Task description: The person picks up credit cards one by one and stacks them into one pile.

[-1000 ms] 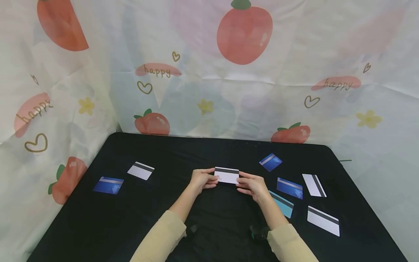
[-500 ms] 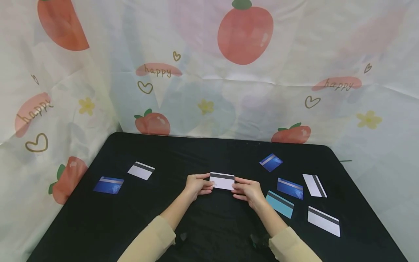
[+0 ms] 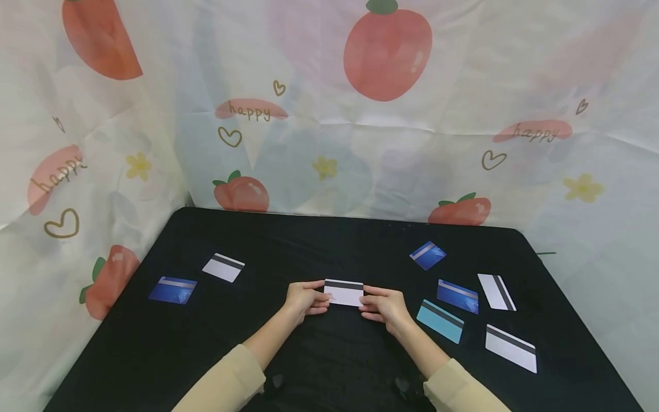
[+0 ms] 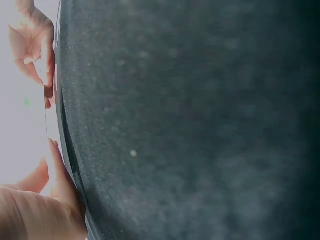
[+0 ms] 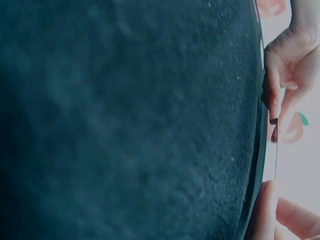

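A white card with a dark stripe (image 3: pixel 344 293) is held between both hands at the middle of the table in the head view, its striped face toward me. My left hand (image 3: pixel 304 298) pinches its left end, and my right hand (image 3: pixel 384 308) pinches the right end. Seen edge-on in the right wrist view, the card (image 5: pixel 276 155) is a thin line running between the fingers of the left hand (image 5: pixel 290 70) and those of the right hand (image 5: pixel 280 215). The left wrist view shows the same grip, with the left hand (image 4: pixel 47 200) below and the right hand (image 4: pixel 35 45) above.
On the black table (image 3: pixel 319 240), a blue card (image 3: pixel 173 290) and a white striped card (image 3: pixel 223 268) lie at left. To the right are a teal card (image 3: pixel 440 321), blue cards (image 3: pixel 457 296) and white striped cards (image 3: pixel 511 348). A fruit-patterned curtain (image 3: pixel 309 57) hangs behind.
Both hands have brought the white card nearer to me and slightly to the left, keeping their pinch on it. The teal card, partly covered by the right forearm before, now shows fully.
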Demonstrator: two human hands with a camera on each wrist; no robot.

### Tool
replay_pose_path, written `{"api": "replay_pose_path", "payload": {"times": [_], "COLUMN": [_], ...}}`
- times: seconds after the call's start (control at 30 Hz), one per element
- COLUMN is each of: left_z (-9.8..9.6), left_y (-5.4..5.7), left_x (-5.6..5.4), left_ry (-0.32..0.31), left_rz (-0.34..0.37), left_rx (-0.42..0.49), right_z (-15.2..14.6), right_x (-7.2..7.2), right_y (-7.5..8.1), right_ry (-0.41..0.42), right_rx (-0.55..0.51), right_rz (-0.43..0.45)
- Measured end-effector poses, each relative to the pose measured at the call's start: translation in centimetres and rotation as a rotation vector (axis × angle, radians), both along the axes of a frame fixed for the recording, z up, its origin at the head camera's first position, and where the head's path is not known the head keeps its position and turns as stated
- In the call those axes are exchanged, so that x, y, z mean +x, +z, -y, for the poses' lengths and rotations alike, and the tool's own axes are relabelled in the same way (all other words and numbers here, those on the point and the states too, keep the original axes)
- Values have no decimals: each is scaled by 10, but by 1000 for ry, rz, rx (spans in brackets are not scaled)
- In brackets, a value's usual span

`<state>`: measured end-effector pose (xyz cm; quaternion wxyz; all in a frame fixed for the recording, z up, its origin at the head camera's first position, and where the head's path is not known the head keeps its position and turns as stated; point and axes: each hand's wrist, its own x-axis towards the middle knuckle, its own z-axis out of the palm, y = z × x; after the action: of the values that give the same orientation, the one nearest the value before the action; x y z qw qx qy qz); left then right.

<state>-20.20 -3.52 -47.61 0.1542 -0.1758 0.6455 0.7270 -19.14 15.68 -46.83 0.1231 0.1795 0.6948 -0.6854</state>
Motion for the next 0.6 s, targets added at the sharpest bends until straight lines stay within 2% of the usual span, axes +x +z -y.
{"api": "replay_pose_path", "payload": {"times": [0.3, 0.6], "left_z": [5, 5], "left_y": [0, -3], "left_x": [5, 8], "left_ry": [-12, -14], "left_rz": [-2, -83], "left_rx": [-12, -82], "right_z": [3, 8], "right_x": [3, 5], "right_y": [-3, -5], "right_ry": [26, 22], "right_rx": [19, 14], "right_rz": [2, 2]}}
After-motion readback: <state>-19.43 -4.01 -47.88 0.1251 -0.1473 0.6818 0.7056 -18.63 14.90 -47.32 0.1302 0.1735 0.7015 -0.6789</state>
